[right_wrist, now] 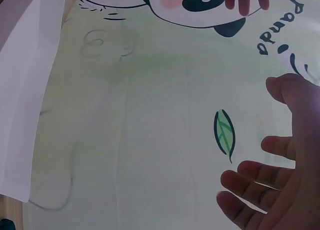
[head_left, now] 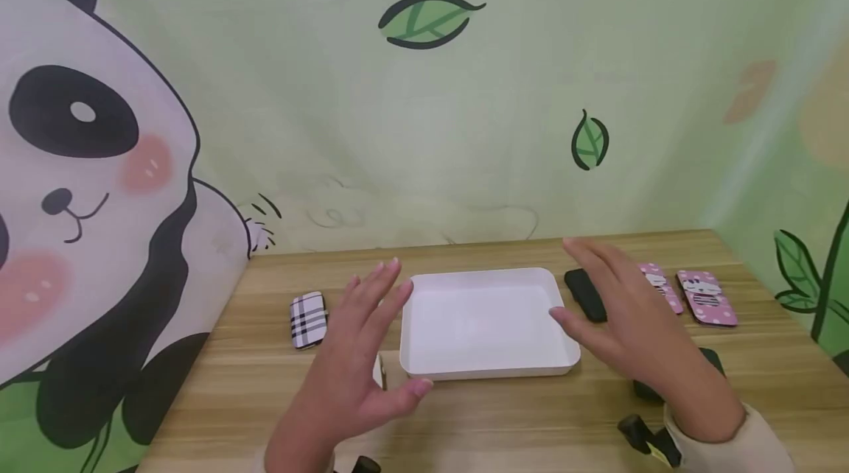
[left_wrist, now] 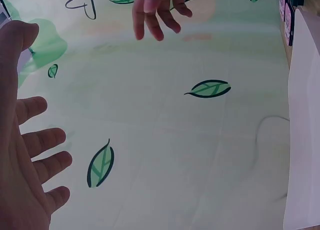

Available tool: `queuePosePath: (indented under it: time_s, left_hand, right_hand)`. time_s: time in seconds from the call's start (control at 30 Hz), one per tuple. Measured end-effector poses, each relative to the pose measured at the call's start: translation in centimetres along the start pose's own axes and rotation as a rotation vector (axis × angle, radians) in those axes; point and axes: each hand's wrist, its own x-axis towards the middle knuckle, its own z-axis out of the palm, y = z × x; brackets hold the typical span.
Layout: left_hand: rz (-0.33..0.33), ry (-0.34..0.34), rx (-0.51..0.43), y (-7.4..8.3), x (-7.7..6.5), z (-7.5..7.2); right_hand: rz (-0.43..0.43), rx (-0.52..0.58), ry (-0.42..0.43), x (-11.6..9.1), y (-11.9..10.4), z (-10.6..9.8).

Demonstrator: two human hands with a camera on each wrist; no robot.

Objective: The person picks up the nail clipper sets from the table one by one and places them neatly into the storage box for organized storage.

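Observation:
A shallow white rectangular tray (head_left: 487,322) lies on the wooden table between my two hands. My left hand (head_left: 361,355) hovers by the tray's left side, fingers spread and extended, holding nothing. Over the tray's right side is my right hand (head_left: 630,318), its fingers extended and thumb apart, also holding nothing. Left of the left hand lies a black-and-white plaid case (head_left: 308,320); a small white item (head_left: 379,372) is mostly hidden behind that hand. A black flat item (head_left: 585,295) lies partly behind the right hand. Both wrist views show the bare palms and loosely spread fingers.
Two pink polka-dot cases, one partly covered (head_left: 653,285) and one in full view (head_left: 707,298), lie at the right. Another dark item (head_left: 713,360) sits under the right wrist. A printed panda backdrop (head_left: 332,127) rises behind the table (head_left: 225,384).

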Motion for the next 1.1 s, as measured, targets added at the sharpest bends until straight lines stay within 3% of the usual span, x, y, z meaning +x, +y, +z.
queuePosePath:
  time_s: [0.3,0.53,0.7,0.93,1.1]
  left_hand:
    - [0.011,-0.011,0.028,-0.1,0.2,-0.1]
    - [-0.001,-0.032,0.031,-0.1,0.1,-0.1]
    - [-0.006,-0.034,0.036,-0.2,-0.1,0.1]
    - [-0.024,-0.058,0.042,-0.2,-0.3,0.4]
    - [-0.036,-0.072,0.035,-0.2,-0.3,0.5]
  right_hand:
    - [0.230,-0.065,-0.190,-0.1,1.5,2.3]
    - [0.405,-0.102,-0.446,-0.2,3.2,4.7]
    - [0.463,-0.136,-0.578,-0.6,4.2,6.1]
    - [0.466,-0.115,-0.584,-1.4,5.4,7.7]
    - [0.486,-0.125,-0.657,-2.0,5.7,8.5]
